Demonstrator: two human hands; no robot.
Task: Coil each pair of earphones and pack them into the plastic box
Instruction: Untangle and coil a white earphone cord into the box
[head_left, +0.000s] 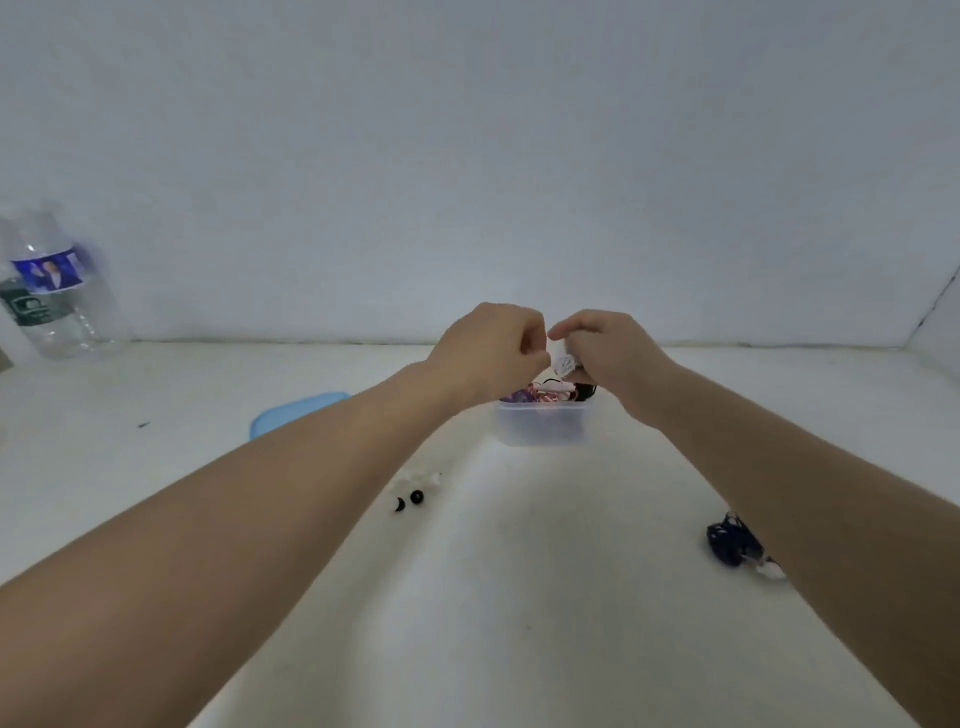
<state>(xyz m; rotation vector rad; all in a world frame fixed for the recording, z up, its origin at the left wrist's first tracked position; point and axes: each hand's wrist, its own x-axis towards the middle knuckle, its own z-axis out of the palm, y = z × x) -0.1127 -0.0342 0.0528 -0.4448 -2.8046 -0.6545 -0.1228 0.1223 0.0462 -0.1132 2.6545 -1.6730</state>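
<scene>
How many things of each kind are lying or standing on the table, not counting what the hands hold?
Plastic box: 1
Blue lid: 1
Water bottle: 1
Dark blue earphones bundle: 1
Small black ear tips: 2
Total: 6
The white bits beside the tips are too blurred to count.

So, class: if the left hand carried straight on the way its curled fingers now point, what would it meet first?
The left hand points right, toward the right hand, which holds a white earphone coil. It would probably meet those right fingers or the coil first, though depth is unclear.
</scene>
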